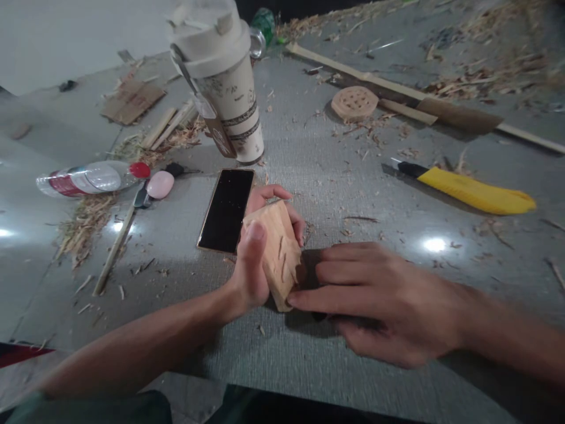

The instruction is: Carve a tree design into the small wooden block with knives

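A pale wood block (279, 253) with a few dark slits in its face is tilted up in my left hand (256, 247). The thumb presses on its near side and the fingers wrap behind it. My right hand (379, 300) is beside the block, with its index fingertip touching the lower right edge. Its fingers are curled close together, and a small dark shape shows beneath them; what it is, I cannot make out. Just behind my left hand lies a black-screened phone (226, 209). To the right, a yellow-handled tool (477, 189) with a thin metal tip rests on the table.
A tall lidded cup (238, 88) stands beyond the phone. At left lie a plastic bottle (95, 178), a pink rounded object (160, 185) and a thin stick (115, 250). A carved wooden disc (354, 103) and long strips (366, 76) lie farther back. Wood shavings are scattered about the table (309, 194).
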Motion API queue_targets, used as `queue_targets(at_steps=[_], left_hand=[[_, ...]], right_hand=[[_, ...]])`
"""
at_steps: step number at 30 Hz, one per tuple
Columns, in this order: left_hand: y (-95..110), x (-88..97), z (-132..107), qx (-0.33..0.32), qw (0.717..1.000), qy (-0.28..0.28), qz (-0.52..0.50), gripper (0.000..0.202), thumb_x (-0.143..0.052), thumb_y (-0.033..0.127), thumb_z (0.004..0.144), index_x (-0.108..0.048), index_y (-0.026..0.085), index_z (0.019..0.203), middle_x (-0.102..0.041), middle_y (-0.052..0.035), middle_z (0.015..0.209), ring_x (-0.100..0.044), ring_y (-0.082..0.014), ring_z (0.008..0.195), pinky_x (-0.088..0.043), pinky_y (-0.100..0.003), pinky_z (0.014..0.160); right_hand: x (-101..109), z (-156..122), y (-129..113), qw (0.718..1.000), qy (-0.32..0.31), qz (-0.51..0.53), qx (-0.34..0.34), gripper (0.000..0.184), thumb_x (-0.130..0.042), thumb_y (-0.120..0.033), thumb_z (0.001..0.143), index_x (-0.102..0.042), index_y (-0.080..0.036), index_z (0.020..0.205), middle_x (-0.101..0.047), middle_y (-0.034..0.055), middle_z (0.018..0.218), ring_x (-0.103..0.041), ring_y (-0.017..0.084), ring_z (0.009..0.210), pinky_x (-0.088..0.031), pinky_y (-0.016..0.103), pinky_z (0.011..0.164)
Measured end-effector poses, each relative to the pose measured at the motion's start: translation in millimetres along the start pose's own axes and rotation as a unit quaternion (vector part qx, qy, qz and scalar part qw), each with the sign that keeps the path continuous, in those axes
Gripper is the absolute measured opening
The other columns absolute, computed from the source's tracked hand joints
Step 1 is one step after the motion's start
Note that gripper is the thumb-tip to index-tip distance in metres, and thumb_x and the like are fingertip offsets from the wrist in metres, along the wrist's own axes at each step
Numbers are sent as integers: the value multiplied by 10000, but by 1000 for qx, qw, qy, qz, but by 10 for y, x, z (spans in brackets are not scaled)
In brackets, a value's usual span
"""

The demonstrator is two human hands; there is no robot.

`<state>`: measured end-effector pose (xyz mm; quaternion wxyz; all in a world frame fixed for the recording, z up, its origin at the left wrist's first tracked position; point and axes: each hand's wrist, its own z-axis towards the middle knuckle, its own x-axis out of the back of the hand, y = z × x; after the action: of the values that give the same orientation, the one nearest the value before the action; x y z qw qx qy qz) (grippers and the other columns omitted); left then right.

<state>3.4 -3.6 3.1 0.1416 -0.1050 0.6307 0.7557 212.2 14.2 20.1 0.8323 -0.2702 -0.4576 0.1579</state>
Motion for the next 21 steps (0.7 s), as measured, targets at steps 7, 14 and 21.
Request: queue_targets(at_steps=[7,14,21], left_hand=[[20,-12,-13,20,999,17,-24,454,-471,684,1126,-588,263,1252,-641,-33,827,-530,-226,730,-444,-356,673],[-19,-7,14,12,999,41,-16,529,-496,787,1104,-602,278,1202,-672,-16,807,-596,-215,676,-508,-339,635],[-22,-84,20,-113,985,123,35,418,-539,715,1125,-618,341,1294,-717,-30,985,-714,-283,935,-630,-494,971]], right_hand=[[-32,-20,30,999,21,-35,-21,529,-584,-116,1092,-599,-155,1619,-835,40,1090,-742,196,964,-580,352,838],[2,-36,30,1000,18,4,-14,349,-619,-101,1030,-705,-201,1353,-831,29,1052,-748,197,961,-581,356,823],[27,-23,60,999,34,14,-37,234,-620,-99,1044,-647,-250,1221,-762,7,986,-679,171,859,-507,324,765]])
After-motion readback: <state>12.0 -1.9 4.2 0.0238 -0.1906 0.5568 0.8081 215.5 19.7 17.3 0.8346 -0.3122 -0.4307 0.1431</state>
